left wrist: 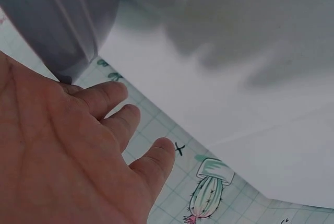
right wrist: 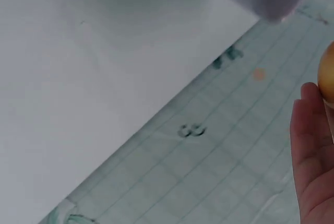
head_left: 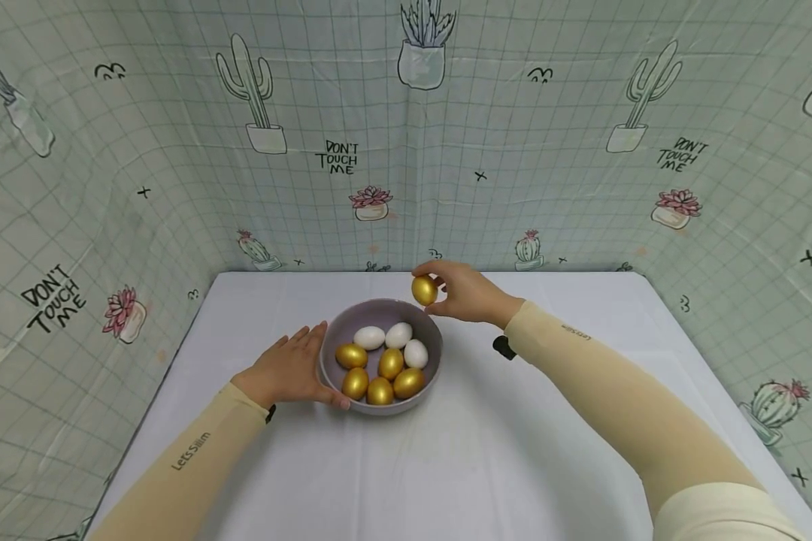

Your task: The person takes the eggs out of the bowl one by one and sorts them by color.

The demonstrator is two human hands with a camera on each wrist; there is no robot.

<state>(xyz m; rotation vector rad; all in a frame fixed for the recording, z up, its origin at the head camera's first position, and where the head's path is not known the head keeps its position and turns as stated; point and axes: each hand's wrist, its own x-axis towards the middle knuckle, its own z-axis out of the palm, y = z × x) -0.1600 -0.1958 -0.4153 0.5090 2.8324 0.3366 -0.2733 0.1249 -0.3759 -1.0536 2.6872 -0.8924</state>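
We have the right grip (head_left: 470, 294) clamped on a gold egg (head_left: 424, 290), thumb and fingers pinching its sides. Head view: the purple-grey bowl (head_left: 328, 328) sits just left of and nearer than that grip, on the white counter (head_left: 446, 473). Our left grip (head_left: 294, 370) is spread apart: fingers straight against the bowl's left side, thumb out along its near rim. Right of the left grip, inside the bowl, we count five loose gold eggs (head_left: 391, 364) plus three white eggs (head_left: 368, 338), whites mostly toward the right grip. Cactus-print cloth (head_left: 487, 225) stands beyond both grips.
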